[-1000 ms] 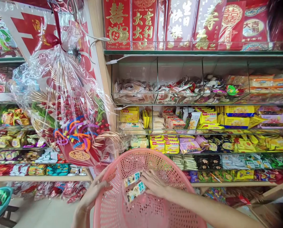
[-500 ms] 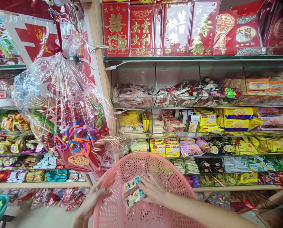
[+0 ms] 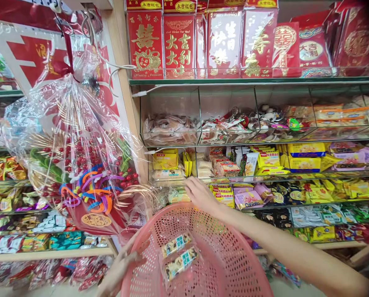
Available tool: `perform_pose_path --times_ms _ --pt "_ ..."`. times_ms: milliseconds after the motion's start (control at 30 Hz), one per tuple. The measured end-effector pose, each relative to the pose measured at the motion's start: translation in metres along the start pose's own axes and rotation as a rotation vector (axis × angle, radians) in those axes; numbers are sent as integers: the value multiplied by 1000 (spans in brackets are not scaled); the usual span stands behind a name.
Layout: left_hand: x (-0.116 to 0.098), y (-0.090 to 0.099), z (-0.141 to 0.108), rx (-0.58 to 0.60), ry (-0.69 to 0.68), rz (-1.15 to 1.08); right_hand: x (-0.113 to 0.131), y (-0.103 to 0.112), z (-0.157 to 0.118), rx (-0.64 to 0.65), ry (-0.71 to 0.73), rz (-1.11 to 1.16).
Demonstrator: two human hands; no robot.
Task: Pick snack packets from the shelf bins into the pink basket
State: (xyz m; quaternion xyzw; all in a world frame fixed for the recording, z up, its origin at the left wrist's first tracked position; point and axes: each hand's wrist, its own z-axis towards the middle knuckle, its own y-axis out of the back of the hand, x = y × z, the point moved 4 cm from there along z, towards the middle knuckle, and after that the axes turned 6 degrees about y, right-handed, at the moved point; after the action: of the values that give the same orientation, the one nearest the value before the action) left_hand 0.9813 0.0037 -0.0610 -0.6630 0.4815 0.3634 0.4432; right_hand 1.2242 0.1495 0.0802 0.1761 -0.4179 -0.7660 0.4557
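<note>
My left hand point(image 3: 124, 266) is closed on the left rim of a pink plastic basket point(image 3: 243, 264) with a perforated wall. Inside the basket lie two clear-wrapped snack bars point(image 3: 178, 255) with teal lettering, side by side. My right hand point(image 3: 201, 197) is above the basket's far rim, in front of the shelves, with its fingers stretched out and nothing visible in it. Closest to its fingertips are pale wrapped packs point(image 3: 168, 175) in a clear shelf bin and yellow Kaman packets point(image 3: 223, 196) just below.
Clear-fronted shelves point(image 3: 252, 141) of packaged snacks run across the right, below red envelopes point(image 3: 179, 45). A plastic-wrapped decoration point(image 3: 88, 165) with red berries hangs at left, close to the basket. More snack shelves point(image 3: 42, 254) stand behind it.
My right hand has left the two snack bars in the basket and moved up and forward to the shelf. My left hand still holds the rim. The view has tilted up slightly.
</note>
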Motion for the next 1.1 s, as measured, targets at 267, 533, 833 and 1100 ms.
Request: perform_pose_path --times_ms 267,533,833,1100 --pt "1 -1 8 16 -18 -8 -29 0 69 338 -524 40" --pt "1 5 7 -13 11 -8 -34 -13 82 419 -648 68" --pt "3 7 11 -15 1 -36 -39 -15 78 371 -643 38" --pt "5 10 10 -51 -17 6 -41 -13 78 349 -624 1"
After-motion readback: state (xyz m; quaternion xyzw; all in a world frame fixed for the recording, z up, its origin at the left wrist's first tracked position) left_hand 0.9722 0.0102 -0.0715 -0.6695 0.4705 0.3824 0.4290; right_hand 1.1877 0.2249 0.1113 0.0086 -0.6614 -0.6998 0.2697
